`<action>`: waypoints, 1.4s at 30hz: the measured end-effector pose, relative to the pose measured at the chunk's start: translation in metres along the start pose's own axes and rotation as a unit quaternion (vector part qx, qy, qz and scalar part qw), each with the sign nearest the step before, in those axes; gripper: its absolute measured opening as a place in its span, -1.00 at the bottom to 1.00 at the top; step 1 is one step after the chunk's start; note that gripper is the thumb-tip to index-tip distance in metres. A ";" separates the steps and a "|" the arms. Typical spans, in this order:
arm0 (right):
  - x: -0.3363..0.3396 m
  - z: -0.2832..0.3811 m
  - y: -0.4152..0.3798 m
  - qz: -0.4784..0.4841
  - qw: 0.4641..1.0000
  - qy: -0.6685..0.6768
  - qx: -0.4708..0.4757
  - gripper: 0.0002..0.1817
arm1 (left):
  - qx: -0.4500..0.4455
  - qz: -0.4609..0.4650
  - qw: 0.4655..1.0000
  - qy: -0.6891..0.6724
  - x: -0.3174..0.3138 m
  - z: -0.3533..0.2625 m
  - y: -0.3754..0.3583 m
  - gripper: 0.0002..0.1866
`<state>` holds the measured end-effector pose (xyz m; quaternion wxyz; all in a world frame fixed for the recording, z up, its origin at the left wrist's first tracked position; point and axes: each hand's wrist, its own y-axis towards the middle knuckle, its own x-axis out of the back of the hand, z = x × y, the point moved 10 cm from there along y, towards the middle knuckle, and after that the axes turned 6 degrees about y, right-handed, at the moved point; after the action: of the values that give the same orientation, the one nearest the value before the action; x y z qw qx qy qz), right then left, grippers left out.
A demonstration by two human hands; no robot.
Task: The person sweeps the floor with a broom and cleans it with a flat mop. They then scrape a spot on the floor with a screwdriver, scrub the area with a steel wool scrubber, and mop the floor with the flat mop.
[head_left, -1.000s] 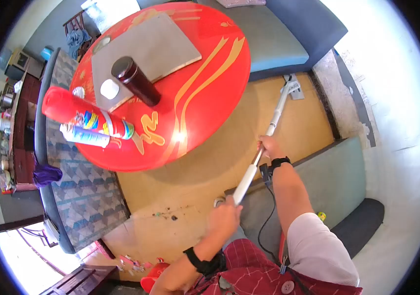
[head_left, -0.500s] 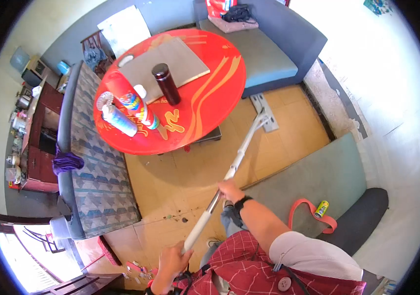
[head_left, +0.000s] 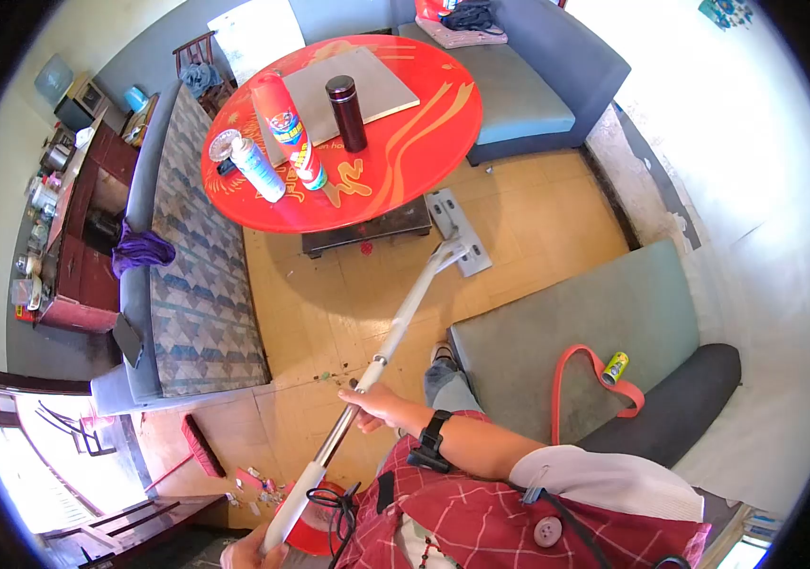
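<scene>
I hold a long white mop pole point(head_left: 405, 318) with both hands. My right hand point(head_left: 373, 406) grips the pole about midway, a black band on its wrist. My left hand point(head_left: 255, 548) grips the white handle end at the bottom edge of the view, partly cut off. The flat mop head point(head_left: 459, 231) rests on the yellow tile floor point(head_left: 537, 218) beside the round red table point(head_left: 414, 142). Small bits of debris point(head_left: 334, 377) lie on the floor near the pole.
On the table stand a dark flask point(head_left: 347, 114), a red spray can point(head_left: 288, 131), a smaller can point(head_left: 260, 169) and a grey board point(head_left: 367, 85). Sofas point(head_left: 187, 284) ring the floor; a green seat point(head_left: 613, 322) holds a red strap point(head_left: 583, 365) and a can point(head_left: 616, 366). A red broom point(head_left: 198, 446) lies lower left.
The mop head has been pulled back across the floor from the blue sofa toward the table base. Both hands slid lower in view, and the camera has risen and tilted.
</scene>
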<state>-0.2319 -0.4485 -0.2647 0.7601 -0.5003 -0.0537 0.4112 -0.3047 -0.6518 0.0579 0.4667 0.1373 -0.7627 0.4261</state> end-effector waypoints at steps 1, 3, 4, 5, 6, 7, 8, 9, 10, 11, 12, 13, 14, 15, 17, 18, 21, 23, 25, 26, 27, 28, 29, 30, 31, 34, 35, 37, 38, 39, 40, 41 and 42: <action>-0.006 0.004 0.001 0.036 0.996 0.083 0.022 -0.59 | 0.044 0.013 0.999 -0.018 0.004 0.005 -0.006 -0.59; -0.007 0.004 0.013 0.070 0.983 0.162 0.039 -0.63 | 0.042 -0.008 0.998 -0.040 0.014 -0.001 -0.010 -0.62; 0.001 0.004 0.034 0.055 0.948 0.309 0.047 -0.69 | 0.043 -0.033 0.997 -0.057 0.022 -0.002 -0.009 -0.64; 0.006 0.009 0.040 0.040 0.891 0.450 0.053 -0.75 | 0.047 -0.033 0.997 -0.056 0.024 -0.002 -0.007 -0.64; 0.024 0.014 0.049 -0.017 0.862 0.502 0.063 -0.84 | 0.051 -0.037 0.997 -0.033 0.029 -0.001 -0.004 -0.63; 0.028 0.023 0.056 -0.012 0.863 0.501 0.062 -0.84 | 0.055 -0.043 0.997 -0.011 0.035 -0.002 0.001 -0.63; 0.032 0.026 0.061 -0.028 0.863 0.503 0.048 -0.83 | 0.058 -0.043 0.997 0.005 0.042 -0.004 0.007 -0.62; 0.036 0.027 0.064 -0.044 0.862 0.504 0.034 -0.81 | 0.063 -0.043 0.997 0.007 0.047 -0.002 0.011 -0.62; 0.037 0.030 0.065 -0.042 0.862 0.504 0.030 -0.81 | 0.033 -0.053 0.998 -0.013 0.052 -0.003 0.016 -0.60; 0.039 0.033 0.064 -0.035 0.866 0.498 0.030 -0.80 | 0.003 -0.064 0.997 -0.034 0.055 -0.002 0.019 -0.59; 0.041 0.037 0.062 -0.027 0.870 0.492 0.030 -0.80 | 0.033 -0.068 0.989 -0.124 0.051 0.014 0.023 -0.55; 0.046 0.043 0.060 -0.025 0.871 0.490 0.028 -0.80 | 0.036 -0.069 0.989 -0.124 0.049 0.022 0.028 -0.55; 0.058 0.042 0.056 -0.047 0.867 0.495 0.021 -0.79 | 0.025 -0.067 0.991 -0.115 0.051 0.018 0.037 -0.56; 0.074 0.038 0.054 -0.071 0.863 0.500 0.015 -0.79 | 0.011 -0.064 0.992 -0.107 0.054 0.004 0.051 -0.56; 0.122 0.025 0.072 -0.088 0.845 0.527 0.000 -0.77 | 0.002 -0.041 0.993 -0.107 0.044 -0.022 0.088 -0.58; 0.156 0.023 0.083 -0.095 0.844 0.528 0.019 -0.74 | -0.003 0.008 0.996 -0.087 0.020 -0.033 0.114 -0.62; 0.272 0.040 0.114 -0.134 0.850 0.508 0.036 -0.70 | -0.025 0.015 0.980 -0.196 -0.056 -0.054 0.190 -0.73; 0.365 0.086 0.154 -0.083 0.932 0.090 0.341 -0.76 | 0.005 0.052 0.995 -0.080 -0.073 -0.104 0.237 -0.64; 0.437 0.121 0.186 -0.120 0.872 -0.119 0.459 -0.82 | 0.043 0.034 0.985 -0.163 -0.092 -0.141 0.278 -0.63; 0.471 0.135 0.198 -0.142 0.848 -0.161 0.484 -0.85 | 0.024 0.025 0.988 -0.151 -0.084 -0.182 0.295 -0.63; 0.503 0.147 0.210 -0.166 0.814 -0.217 0.513 -0.87 | 0.003 0.015 0.990 -0.138 -0.078 -0.220 0.309 -0.64; 0.525 0.167 0.207 -0.182 0.861 -0.073 0.470 -0.87 | 0.005 0.022 0.991 -0.129 -0.085 -0.240 0.320 -0.64; 0.546 0.184 0.200 -0.203 0.873 0.089 0.434 -0.86 | -0.007 0.009 0.990 -0.140 -0.090 -0.257 0.329 -0.65; 0.535 0.187 0.193 -0.161 0.870 0.379 0.272 -0.89 | -0.021 -0.004 0.988 -0.152 -0.093 -0.268 0.334 -0.65; 0.531 0.209 0.184 -0.165 0.866 0.387 0.270 -0.89 | -0.023 0.002 0.989 -0.145 -0.099 -0.274 0.335 -0.65; 0.531 0.204 0.179 -0.299 0.904 0.269 0.145 -0.81 | -0.030 0.019 0.989 -0.143 -0.106 -0.279 0.332 -0.64; 0.519 0.200 0.183 -0.296 0.911 0.247 0.145 -0.77 | -0.021 0.040 0.988 -0.149 -0.110 -0.269 0.324 -0.64; 0.488 0.196 0.179 -0.305 0.923 0.186 0.145 -0.70 | -0.020 0.059 0.987 -0.150 -0.112 -0.245 0.307 -0.65; 0.468 0.190 0.173 -0.316 0.926 0.148 0.142 -0.66 | 0.013 0.099 0.981 -0.167 -0.120 -0.222 0.295 -0.65; 0.450 0.178 0.178 -0.303 0.930 0.161 0.127 -0.66 | 0.047 0.137 0.972 -0.184 -0.126 -0.203 0.284 -0.65; 0.432 0.168 0.183 -0.289 0.935 0.171 0.114 -0.67 | 0.042 0.130 0.974 -0.184 -0.117 -0.197 0.275 -0.65; 0.418 0.164 0.177 -0.307 0.934 0.151 0.105 -0.68 | 0.072 0.151 0.965 -0.203 -0.112 -0.188 0.262 -0.66; 0.404 0.161 0.170 -0.324 0.933 0.127 0.096 -0.69 | 0.103 0.171 0.954 -0.226 -0.109 -0.180 0.249 -0.68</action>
<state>-0.1428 -0.0316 -0.4554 0.8968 -0.4286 -0.0763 0.0789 -0.2918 -0.3834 -0.1257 0.1860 0.1451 -0.8123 0.5334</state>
